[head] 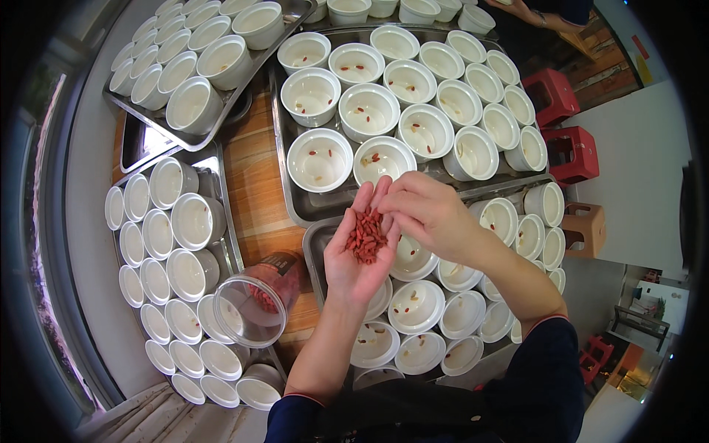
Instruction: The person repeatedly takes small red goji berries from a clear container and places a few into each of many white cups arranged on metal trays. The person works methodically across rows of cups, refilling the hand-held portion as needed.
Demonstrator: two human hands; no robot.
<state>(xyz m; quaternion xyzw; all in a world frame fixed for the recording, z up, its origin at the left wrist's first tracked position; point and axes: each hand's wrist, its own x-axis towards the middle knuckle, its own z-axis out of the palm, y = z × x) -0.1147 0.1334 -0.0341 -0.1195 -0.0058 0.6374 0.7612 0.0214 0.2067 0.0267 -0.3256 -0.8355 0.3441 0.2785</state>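
Observation:
My left hand (pixel 353 271) is turned palm up and cupped around a heap of dried red goji berries (pixel 365 237). Over its fingers, my right hand (pixel 435 213) bends down with thumb and fingertips drawn together at the heap's upper edge. Whether a berry sits between those fingertips is hidden. Just beyond my hands, a white ramekin (pixel 385 160) holds a few red berries and a pale piece. Beside it, another white ramekin (pixel 319 160) has red berries and a pale piece spread over its bottom. Both stand in a metal tray (pixel 302 207).
An open clear plastic jar (pixel 252 302) of red berries lies tilted left of my forearm, its mouth over ramekins. More ramekins fill a left tray (pixel 230 243), a raised upper-left tray (pixel 194 145) and a near tray (pixel 314 238). A person's arm (pixel 545 21) shows at upper right, above red stools (pixel 570 155).

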